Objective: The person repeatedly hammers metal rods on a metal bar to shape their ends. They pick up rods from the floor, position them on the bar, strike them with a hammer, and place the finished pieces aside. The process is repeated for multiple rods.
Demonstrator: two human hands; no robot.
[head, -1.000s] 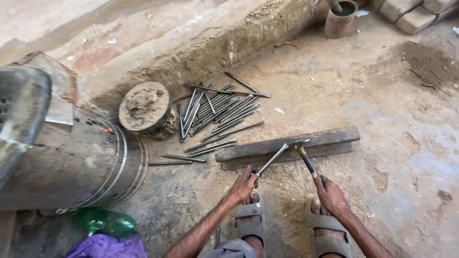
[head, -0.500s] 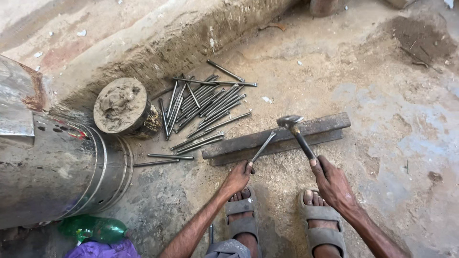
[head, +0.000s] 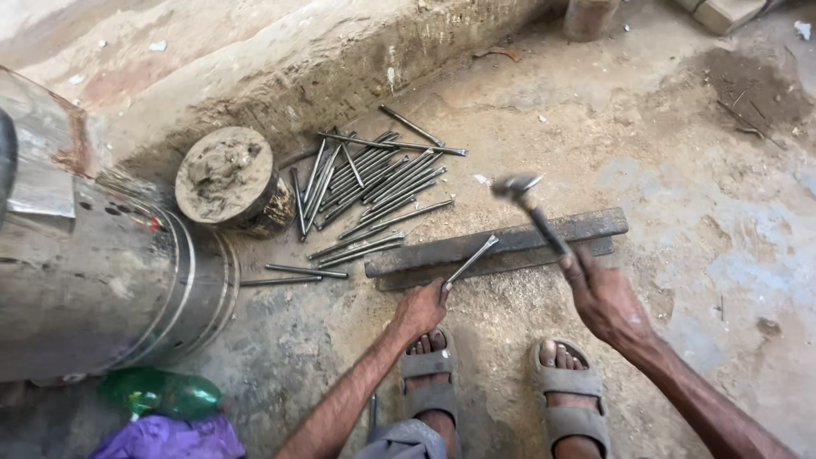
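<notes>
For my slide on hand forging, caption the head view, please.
Right hand raises a hammer over a steel bar while left hand steadies a nail on it.

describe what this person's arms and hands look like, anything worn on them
Both arms are bare, with no sleeves showing. The left hand and right hand wear no gloves, and no rings, watch or bands can be seen on them. The forearms look lean and dusty. Lower down, the feet are in grey strapped sandals.
</notes>
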